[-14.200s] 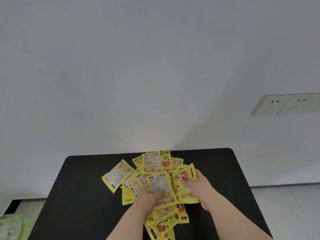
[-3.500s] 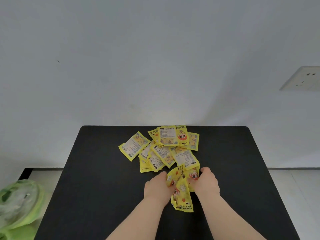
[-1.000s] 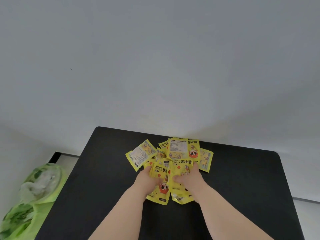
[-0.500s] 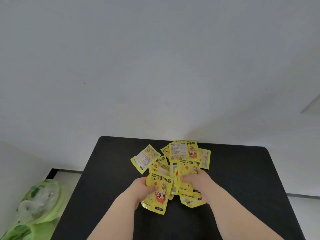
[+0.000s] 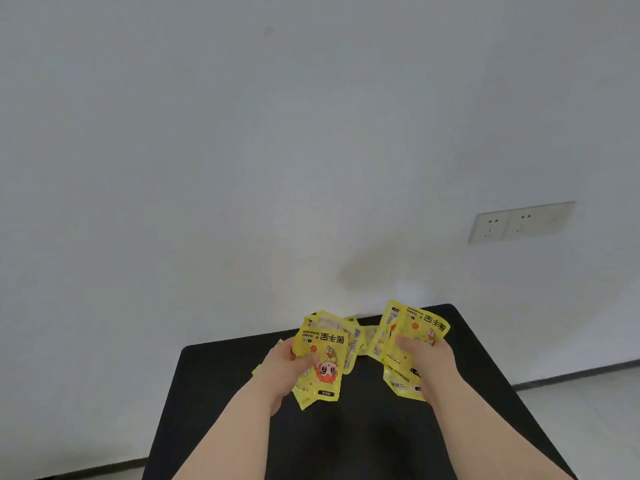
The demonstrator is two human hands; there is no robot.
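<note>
Yellow hand-warmer packets with a cartoon face are split between my two hands above a black table (image 5: 363,438). My left hand (image 5: 282,370) grips a small stack of packets (image 5: 320,362), thumb on the top one's printed front. My right hand (image 5: 424,358) grips a second stack of packets (image 5: 412,336), held a little higher and to the right. A few more loose packets (image 5: 363,336) lie on the table behind and between the hands, mostly hidden.
A plain white wall stands right behind the table. A double wall socket (image 5: 519,221) is on the wall at the right. Pale floor tiles (image 5: 588,410) show to the right of the table.
Both hands have lifted their packets off the pile and moved apart, left and right. The view has swung right, so the green bag on the floor is out of sight.
</note>
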